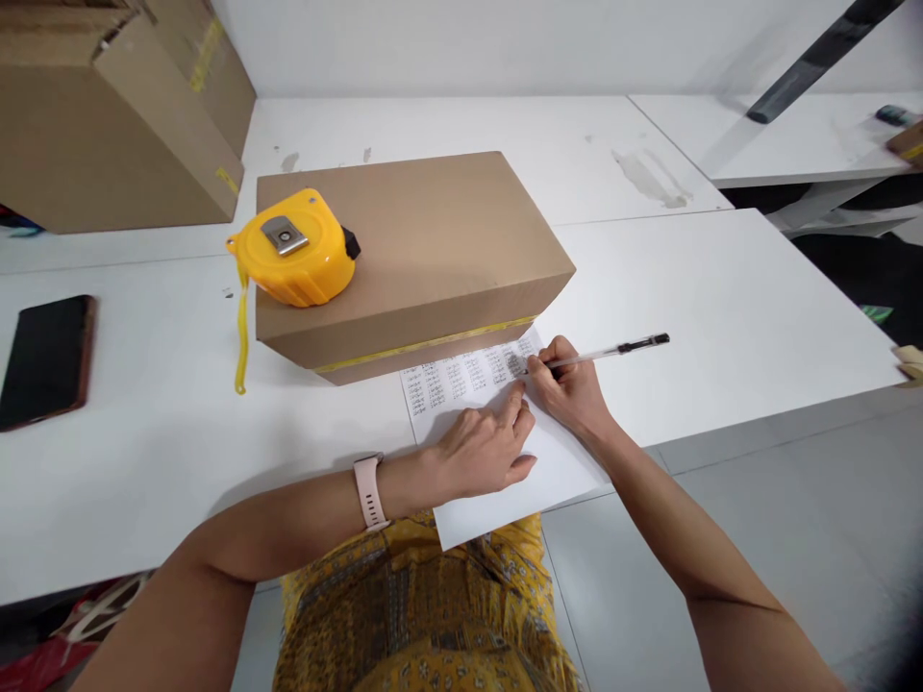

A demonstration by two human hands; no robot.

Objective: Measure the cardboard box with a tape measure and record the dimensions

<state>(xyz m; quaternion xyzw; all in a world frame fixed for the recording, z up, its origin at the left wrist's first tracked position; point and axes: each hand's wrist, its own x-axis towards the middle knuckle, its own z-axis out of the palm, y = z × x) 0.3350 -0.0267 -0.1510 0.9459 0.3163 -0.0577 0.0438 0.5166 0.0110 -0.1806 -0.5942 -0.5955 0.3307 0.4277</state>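
Observation:
A white sheet of paper [505,481] with columns of handwriting lies at the front edge of the white table [721,317], partly tucked under a brown cardboard box [433,240]. My right hand [569,389] pinches a clear pen [612,352], whose tip touches the written rows. My left hand [480,447] lies flat on the sheet just beside it, fingers stretched out, a pale pink watch on the wrist. A yellow tape measure [295,247] sits on the box's left end, its tape dangling over the edge.
A black phone [44,358] lies at the table's left. Bigger cardboard boxes [108,115] stand at the back left. Another white table [793,135] lies at the back right with a dark bar above it. Grey floor shows to the right.

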